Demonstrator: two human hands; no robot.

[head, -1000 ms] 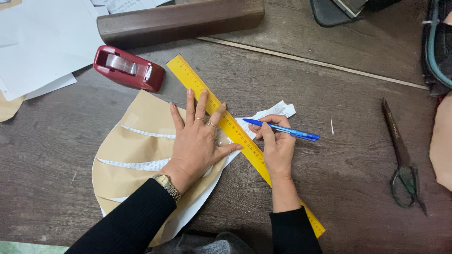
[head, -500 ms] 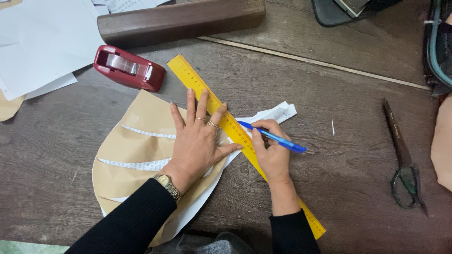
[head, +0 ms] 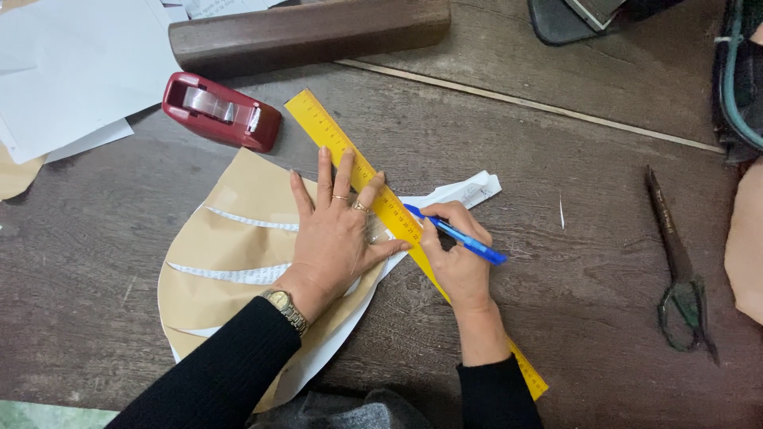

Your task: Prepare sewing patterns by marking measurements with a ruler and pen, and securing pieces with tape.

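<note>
The right hand point(head: 459, 266) covers the middle of the yellow ruler point(head: 381, 202), and the pen tip is hidden behind it. The ruler runs diagonally, upper-left to lower-right. The fingers pinch a blue pen point(head: 461, 236). The left hand point(head: 338, 234) lies flat, fingers spread, on brown paper point(head: 230, 238).

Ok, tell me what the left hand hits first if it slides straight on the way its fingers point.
The left hand points up the table. The yellow ruler already lies under its fingertips; past that edge there looks to be bare table, though depth is uncertain.
</note>
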